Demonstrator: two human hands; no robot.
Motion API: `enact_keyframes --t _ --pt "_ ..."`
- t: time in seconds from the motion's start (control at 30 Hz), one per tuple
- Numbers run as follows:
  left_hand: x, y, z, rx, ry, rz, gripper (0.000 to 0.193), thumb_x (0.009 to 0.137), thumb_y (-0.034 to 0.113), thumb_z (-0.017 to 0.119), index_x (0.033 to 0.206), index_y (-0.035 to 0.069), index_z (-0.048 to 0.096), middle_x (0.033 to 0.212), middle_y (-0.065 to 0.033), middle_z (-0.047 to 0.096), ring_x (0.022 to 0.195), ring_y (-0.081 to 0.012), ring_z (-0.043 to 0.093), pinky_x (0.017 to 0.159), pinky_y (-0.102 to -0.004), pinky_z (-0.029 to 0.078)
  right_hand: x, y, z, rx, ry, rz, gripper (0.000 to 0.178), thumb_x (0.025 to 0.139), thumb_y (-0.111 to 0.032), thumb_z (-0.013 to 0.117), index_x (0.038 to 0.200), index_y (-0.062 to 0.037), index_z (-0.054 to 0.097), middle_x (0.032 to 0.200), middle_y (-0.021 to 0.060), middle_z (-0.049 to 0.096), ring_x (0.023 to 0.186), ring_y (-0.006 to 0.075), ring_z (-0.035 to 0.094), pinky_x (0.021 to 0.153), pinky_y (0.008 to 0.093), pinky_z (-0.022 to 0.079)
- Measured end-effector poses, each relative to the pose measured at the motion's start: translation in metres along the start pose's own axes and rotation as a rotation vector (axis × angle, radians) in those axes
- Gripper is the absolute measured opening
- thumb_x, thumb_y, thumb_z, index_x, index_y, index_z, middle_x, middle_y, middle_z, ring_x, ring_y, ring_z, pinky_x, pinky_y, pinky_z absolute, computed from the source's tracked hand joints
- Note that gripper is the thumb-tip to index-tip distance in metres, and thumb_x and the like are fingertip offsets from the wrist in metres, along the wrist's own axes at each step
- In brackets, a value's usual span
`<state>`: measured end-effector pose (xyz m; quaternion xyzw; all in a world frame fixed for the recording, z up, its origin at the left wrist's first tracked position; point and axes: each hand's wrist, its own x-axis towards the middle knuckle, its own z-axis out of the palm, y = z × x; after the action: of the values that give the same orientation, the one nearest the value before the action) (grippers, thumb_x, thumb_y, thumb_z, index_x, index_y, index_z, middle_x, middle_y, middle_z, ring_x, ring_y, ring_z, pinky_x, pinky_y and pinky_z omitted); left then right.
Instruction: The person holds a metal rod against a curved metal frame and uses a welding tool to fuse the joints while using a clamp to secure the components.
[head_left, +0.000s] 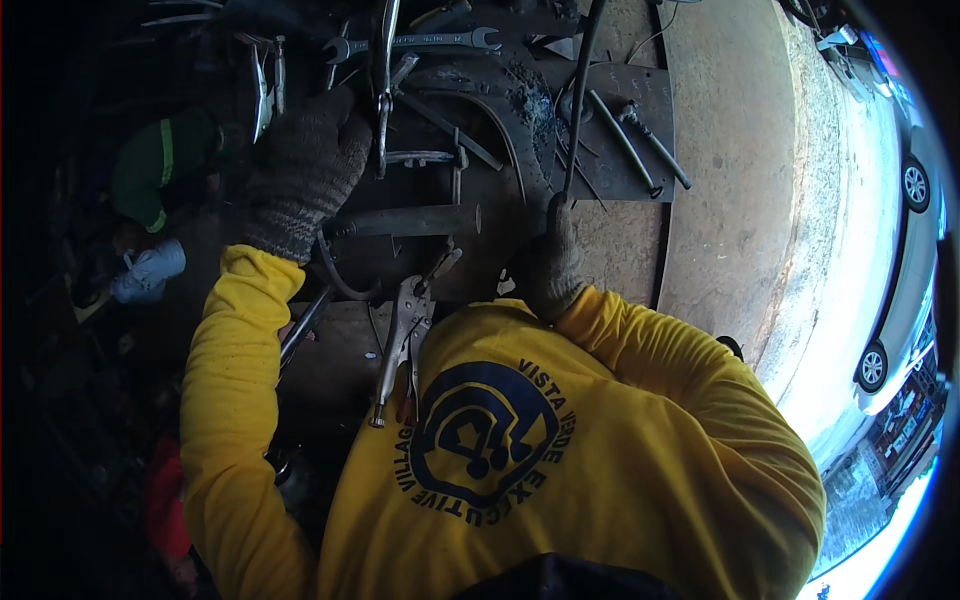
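Right grip touching one dark rod, two bars, one wrench beyond

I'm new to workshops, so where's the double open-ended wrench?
In the head view, the wrench lies near the top edge, slightly left of centre, just beyond the gloved left hand.

Polished metal, coarse knit
Glossy metal wrench, smooth metal locking pliers, rough knitted gloves, matt cloth shirt.
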<state>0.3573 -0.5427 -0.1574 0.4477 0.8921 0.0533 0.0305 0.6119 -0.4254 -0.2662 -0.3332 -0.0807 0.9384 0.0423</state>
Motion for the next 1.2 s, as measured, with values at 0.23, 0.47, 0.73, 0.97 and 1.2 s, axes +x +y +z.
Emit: enact_keyframes --t 0.23,0.47,0.73,0.97,1.2 --pt "0.002 -0.007 0.003 -0.014 -0.013 0.051 0.030 0.100 0.026 0.059 0.119 0.004 0.068 0.109 -0.0188 0.071 0.096 -0.0377 0.070 0.086 -0.0436 0.056 0.000 0.005 0.001 0.003 -0.102 -0.086 0.084 0.099 -0.073 0.040 0.156 -0.0108 0.038 0.151 0.0099 0.048 0.139 0.0261 0.046 0.119 0.0424 0.034" --pt "0.002 -0.014 0.009 -0.063 0.039 0.073 0.034 0.094 0.030 0.064 0.116 0.006 0.070 0.104 -0.0177 0.073 0.093 -0.0357 0.071 0.084 -0.0447 0.058 0.010 0.021 -0.016 0.044 0.075 -0.120 0.068 0.101 -0.066 0.046 0.141 -0.0100 0.052 0.128 0.0083 0.061 0.116 0.0243 0.061 0.102 0.0405 0.051" --pt "0.001 -0.011 0.005 -0.043 0.001 0.077 0.026 0.099 0.023 0.060 0.117 0.005 0.069 0.106 -0.0191 0.071 0.095 -0.0367 0.070 0.084 -0.0417 0.056 0.010 0.024 0.005 0.077 0.138 -0.195 0.061 0.102 -0.064 0.048 0.133 -0.0116 0.056 0.115 0.0057 0.063 0.105 0.0212 0.064 0.093 0.0388 0.056" --pt "0.001 -0.007 0.000 -0.087 -0.024 0.060 0.027 0.098 0.022 0.061 0.116 0.003 0.069 0.106 -0.0199 0.071 0.094 -0.0366 0.070 0.084 -0.0418 0.057 0.040 0.052 -0.062 -0.464 0.151 -0.357 0.057 0.100 -0.057 0.051 0.129 -0.0082 0.056 0.113 0.0108 0.063 0.101 0.0259 0.066 0.086 0.0385 0.058" --pt "0.002 -0.004 0.000 -0.078 -0.019 0.043 0.027 0.098 0.023 0.060 0.115 0.003 0.068 0.104 -0.0199 0.071 0.095 -0.0381 0.069 0.083 -0.0434 0.056 0.047 0.060 -0.062 -0.785 0.131 -0.473 0.061 0.100 -0.047 0.057 0.141 -0.0031 0.044 0.123 0.0174 0.062 0.108 0.0288 0.066 0.092 0.0404 0.054"
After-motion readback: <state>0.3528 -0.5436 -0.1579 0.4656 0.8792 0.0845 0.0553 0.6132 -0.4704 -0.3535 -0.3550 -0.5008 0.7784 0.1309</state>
